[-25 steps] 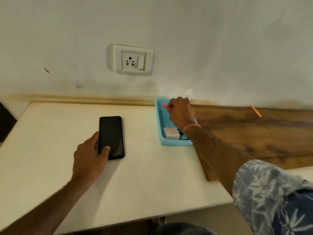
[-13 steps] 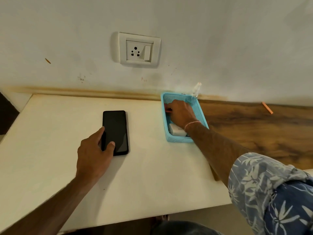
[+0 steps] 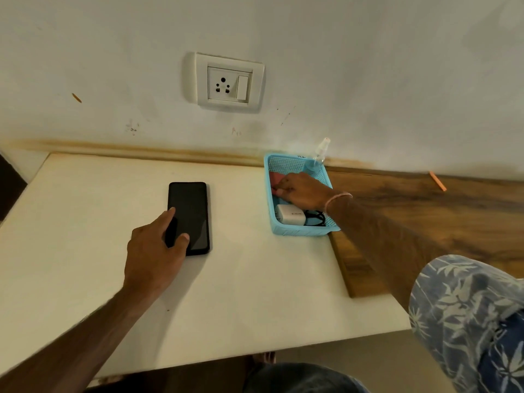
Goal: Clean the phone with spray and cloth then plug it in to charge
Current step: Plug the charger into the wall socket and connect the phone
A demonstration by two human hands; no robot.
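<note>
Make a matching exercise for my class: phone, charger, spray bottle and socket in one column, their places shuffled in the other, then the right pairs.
1 phone
2 charger
3 spray bottle
4 socket

A on the wall
B near end of the basket
C far right corner of the basket
D on the table, touched by the left hand

Pairs: 1-D, 2-B, 3-C, 4-A

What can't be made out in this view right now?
Head view:
- Cloth: mostly under right hand; grip unclear.
- Cable: beside charger, partly under the wrist; ends unseen.
- Phone: lower left corner under left hand; port unseen.
- Spray bottle: clear against pale wall; level unreadable.
</note>
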